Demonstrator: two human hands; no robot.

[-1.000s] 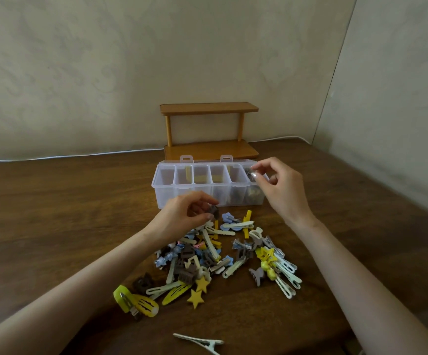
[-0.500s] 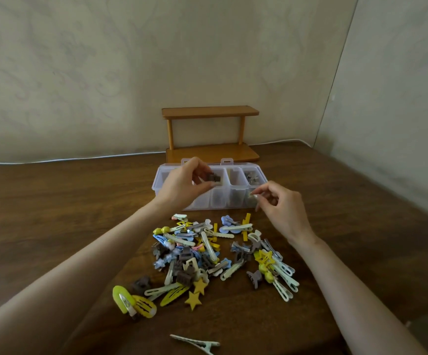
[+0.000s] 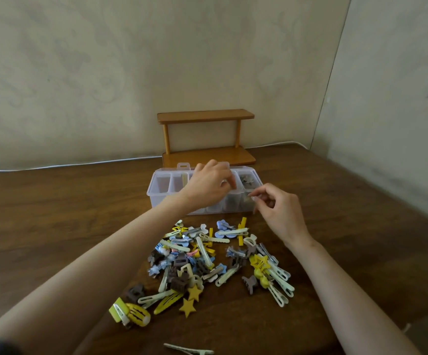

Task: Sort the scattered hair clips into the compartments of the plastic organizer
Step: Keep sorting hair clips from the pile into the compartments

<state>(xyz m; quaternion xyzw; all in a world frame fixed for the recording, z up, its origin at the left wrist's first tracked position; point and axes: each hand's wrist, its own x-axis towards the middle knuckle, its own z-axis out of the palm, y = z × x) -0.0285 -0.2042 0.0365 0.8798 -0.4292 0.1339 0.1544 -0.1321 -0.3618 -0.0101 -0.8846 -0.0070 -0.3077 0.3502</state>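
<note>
On the dark wooden worktop, a large yellow clip lay at the near left. It sat at the edge of the heap of scattered hair clips, which spread rightward in yellow, pale green, blue and brown. One pale clip lay alone at the near edge.

Beyond the heap stood the clear plastic organizer, open, its row of compartments running left to right. A small wooden shelf stood just behind it against the wall.

The left hand hovered over the middle of the organizer. Its fingers were curled and pointed down toward the compartment second from the right; whether they pinched a clip could not be told.

The rightmost compartment held a few grey clips.

The right hand was at the organizer's near right corner, thumb and forefinger tips pressed together and the other fingers loosely bent. Whether anything was between those tips could not be told.
</note>
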